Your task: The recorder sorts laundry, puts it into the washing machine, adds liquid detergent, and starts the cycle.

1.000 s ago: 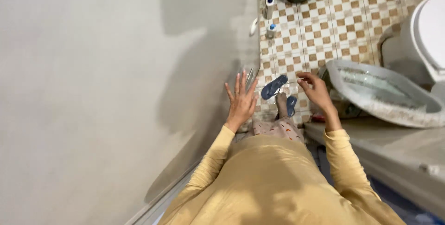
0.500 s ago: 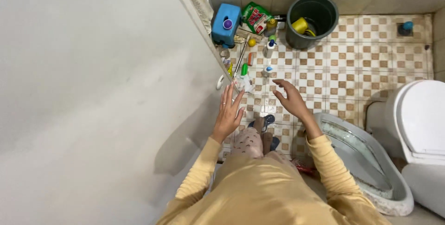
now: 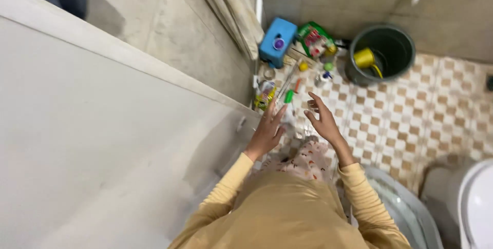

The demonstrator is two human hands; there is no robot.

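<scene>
My left hand is held out with fingers spread, empty, close to the edge of a pale door. My right hand is also empty with fingers apart, raised over the checkered floor tiles. Both sleeves are yellow. Below my hands lie small items on the floor, among them a green-capped bottle and a yellow packet. Neither hand touches any of them.
A blue container and a green packet stand by the wall. A dark bucket holds a yellow scoop. A curtain hangs at the back. A grey basin and white toilet sit at the right.
The view has swung forward and left past the door, showing the curtain and wall. Both hands stay open and empty; the left has drifted off the door face toward the right hand.
</scene>
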